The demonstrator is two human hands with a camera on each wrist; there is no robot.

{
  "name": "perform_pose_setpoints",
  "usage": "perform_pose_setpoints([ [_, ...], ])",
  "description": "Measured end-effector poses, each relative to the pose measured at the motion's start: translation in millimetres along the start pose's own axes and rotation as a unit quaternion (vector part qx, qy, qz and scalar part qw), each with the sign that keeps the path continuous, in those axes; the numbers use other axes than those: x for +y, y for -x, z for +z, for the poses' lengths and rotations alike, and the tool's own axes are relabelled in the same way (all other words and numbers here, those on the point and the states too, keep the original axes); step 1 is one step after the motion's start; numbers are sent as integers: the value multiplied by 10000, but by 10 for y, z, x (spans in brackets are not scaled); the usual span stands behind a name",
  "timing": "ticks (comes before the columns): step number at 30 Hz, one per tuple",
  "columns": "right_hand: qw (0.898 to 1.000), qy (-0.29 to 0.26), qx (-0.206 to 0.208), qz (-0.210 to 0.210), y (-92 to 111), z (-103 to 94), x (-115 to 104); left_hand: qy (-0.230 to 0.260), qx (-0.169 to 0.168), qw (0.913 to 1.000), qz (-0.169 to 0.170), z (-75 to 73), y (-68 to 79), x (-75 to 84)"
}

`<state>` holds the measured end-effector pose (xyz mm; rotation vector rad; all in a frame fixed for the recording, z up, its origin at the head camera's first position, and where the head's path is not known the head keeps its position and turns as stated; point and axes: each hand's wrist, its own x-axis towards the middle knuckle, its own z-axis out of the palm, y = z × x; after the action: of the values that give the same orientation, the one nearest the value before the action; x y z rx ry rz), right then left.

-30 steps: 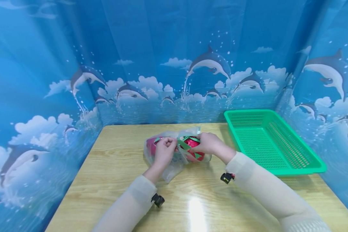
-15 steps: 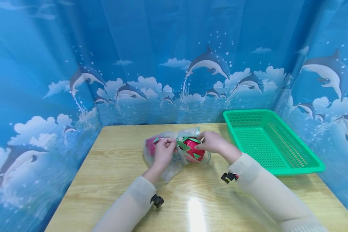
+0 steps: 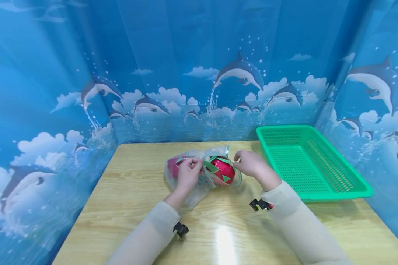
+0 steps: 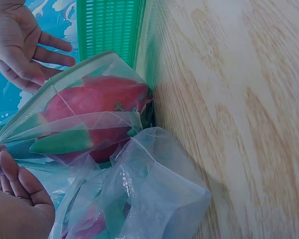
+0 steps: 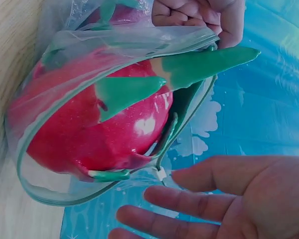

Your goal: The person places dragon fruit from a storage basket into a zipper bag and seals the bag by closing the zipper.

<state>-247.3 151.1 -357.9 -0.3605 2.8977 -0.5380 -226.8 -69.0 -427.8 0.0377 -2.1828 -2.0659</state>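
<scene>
A red dragon fruit [image 3: 224,171] with green leaf tips sits inside a clear zip bag [image 5: 40,196], whose mouth gapes around it. One long green tip pokes out past the rim. My left hand [image 3: 188,173] pinches the corner of the bag's rim, fingers curled. At the opposite end of the mouth, my right hand [image 5: 259,199] has its fingers spread, with the thumb beside a small white zip slider [image 5: 160,173]. To the left, partly behind my left hand, lies another clear bag [image 4: 164,194] with a pinkish dragon fruit [image 3: 172,167] inside.
A green plastic basket [image 3: 302,165] with perforated walls stands at the right of the wooden table [image 3: 126,206]. A blue curtain [image 3: 172,44] printed with dolphins encloses the back and both sides.
My right hand has drawn back to the right, off the dragon fruit, and now hovers by the bag's right rim. My left hand keeps its pinch on the bag.
</scene>
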Motion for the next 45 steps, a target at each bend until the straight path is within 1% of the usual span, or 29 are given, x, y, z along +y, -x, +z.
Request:
perform_pose_setpoints([
  [7,9997,168,-66,165,-14,138,64,16,7,10000,-82,-6,4,5],
  [13,9994,204,20,282,-58,278,127,-1,21,9999,-171,-4,17,42],
  [16,9993,164,-17,326,-84,342,167,-2,46,9999,-153,2,9,37],
  [17,9993,142,-45,355,-92,362,179,14,57,9999,-124,3,-2,13],
  [22,9989,106,-82,439,-123,435,244,35,49,10000,-42,6,1,15],
  [34,9991,257,14,347,-167,493,362,-133,102,9999,-37,10,-6,28],
  [38,9990,302,-30,317,-179,497,379,-159,114,9998,-62,6,-12,24],
  [43,9990,216,-173,356,-209,471,372,-67,162,9998,0,-7,-27,25],
  [45,9992,208,-155,316,-222,447,367,32,205,9998,71,-14,-35,34],
])
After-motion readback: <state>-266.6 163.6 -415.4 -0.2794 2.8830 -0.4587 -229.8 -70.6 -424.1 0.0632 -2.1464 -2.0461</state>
